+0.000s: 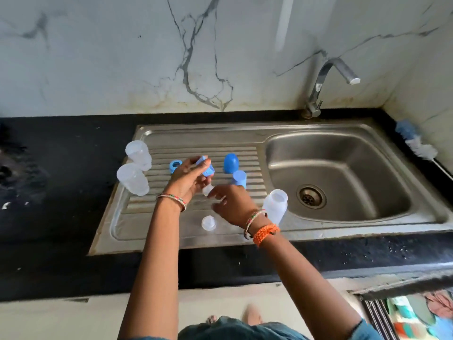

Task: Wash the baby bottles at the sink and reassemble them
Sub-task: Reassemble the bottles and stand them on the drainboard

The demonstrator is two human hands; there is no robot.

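My left hand [187,179] grips a blue screw ring [205,166] above the steel drainboard [137,224]. My right hand [232,203] pinches a clear silicone teat [207,190] just below the ring. Two clear bottle bodies [138,154] [132,179] stand at the drainboard's left edge. A third clear bottle [275,204] stands upright by the basin's rim. A second blue ring [175,165], a blue dome cap [231,163] and another blue cap [239,179] sit on the ribs. Another clear teat [208,223] lies near the front.
The sink basin [343,153] with its drain [311,196] lies to the right, under a chrome tap [326,82]. A blue-and-white bottle brush [416,143] rests on the black counter [49,192] at the far right. A marble wall rises behind.
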